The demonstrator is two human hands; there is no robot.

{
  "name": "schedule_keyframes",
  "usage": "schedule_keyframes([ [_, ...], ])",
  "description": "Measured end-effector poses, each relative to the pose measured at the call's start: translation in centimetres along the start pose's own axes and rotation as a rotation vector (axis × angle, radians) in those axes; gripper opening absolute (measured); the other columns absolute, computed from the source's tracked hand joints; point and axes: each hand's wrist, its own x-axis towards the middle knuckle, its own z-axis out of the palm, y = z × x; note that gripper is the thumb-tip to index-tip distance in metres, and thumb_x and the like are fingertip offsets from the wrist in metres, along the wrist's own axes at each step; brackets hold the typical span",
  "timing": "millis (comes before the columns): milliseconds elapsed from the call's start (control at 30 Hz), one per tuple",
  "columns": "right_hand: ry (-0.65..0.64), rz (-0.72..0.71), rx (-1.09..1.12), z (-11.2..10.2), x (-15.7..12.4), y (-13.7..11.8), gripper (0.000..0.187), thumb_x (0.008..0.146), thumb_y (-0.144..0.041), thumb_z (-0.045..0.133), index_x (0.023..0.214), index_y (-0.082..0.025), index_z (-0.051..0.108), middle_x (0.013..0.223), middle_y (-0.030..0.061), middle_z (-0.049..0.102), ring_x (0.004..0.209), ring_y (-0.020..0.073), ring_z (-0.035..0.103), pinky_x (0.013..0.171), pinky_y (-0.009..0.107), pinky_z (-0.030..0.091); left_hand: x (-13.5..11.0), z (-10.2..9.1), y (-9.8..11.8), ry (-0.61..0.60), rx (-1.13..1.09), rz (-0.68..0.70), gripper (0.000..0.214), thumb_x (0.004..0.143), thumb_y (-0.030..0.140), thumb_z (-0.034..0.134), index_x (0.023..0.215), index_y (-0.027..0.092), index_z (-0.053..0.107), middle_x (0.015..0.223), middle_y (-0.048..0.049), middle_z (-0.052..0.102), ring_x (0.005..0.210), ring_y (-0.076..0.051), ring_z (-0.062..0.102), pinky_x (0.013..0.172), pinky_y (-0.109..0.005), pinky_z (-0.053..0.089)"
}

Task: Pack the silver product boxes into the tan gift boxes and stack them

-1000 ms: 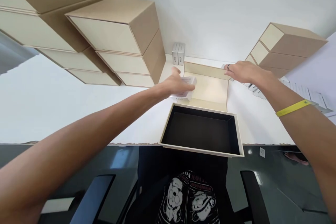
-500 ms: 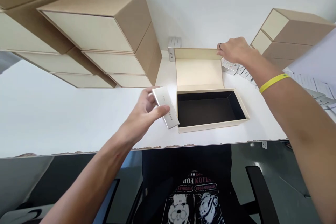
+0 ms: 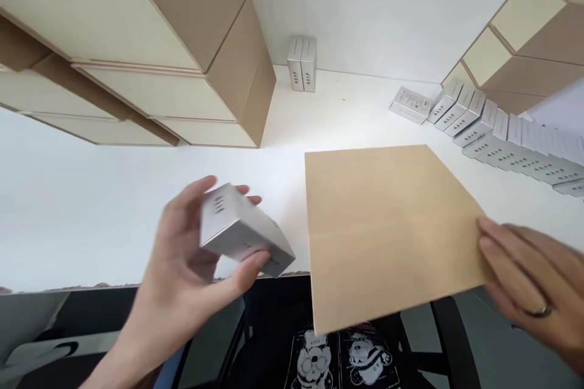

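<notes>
From where I stand, the tall stack of tan-and-cream cardboard boxes point(image 3: 201, 12) rises beyond the left hand point(image 3: 182, 261). Between both hands sits a flat-faced tan cardboard box point(image 3: 387, 231); the right hand point(image 3: 533, 279) slants in with fingers together, touching its right edge, though blur keeps me from telling whether it grips. Palm turned inward, the left pinches a small silver-white carton point(image 3: 244, 228), tilted, between thumb and fingers.
</notes>
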Motion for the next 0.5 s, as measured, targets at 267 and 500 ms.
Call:
schedule_keyframes([
  [267,0.057,0.16,-0.034,7.7,-3.5,-4.8,0.062,0.075,-0.017,0.087,0.126,-0.026,0.055,0.171,0.0119,0.033,0.145,0.0404,0.053,0.096,0.057,0.067,1.3,0.3,-0.2,0.182,0.154,0.109,0.086,0.064,0.028,0.09,0.143,0.045,0.059,0.137,-0.0023,0.069,0.133,-0.035,0.063,0.101,-0.058,0.065],
  [500,0.083,0.291,0.111,8.7,-2.0,-5.1,0.068,0.076,-0.003,0.08,0.13,-0.032,0.049,0.177,0.0003,0.018,0.153,0.0346,0.039,0.108,0.061,0.06,1.6,0.8,-0.8,0.219,0.134,0.049,0.089,0.059,0.023,0.091,0.141,0.043,0.062,0.142,-0.0013,0.068,0.137,-0.037,0.062,0.098,-0.056,0.068],
])
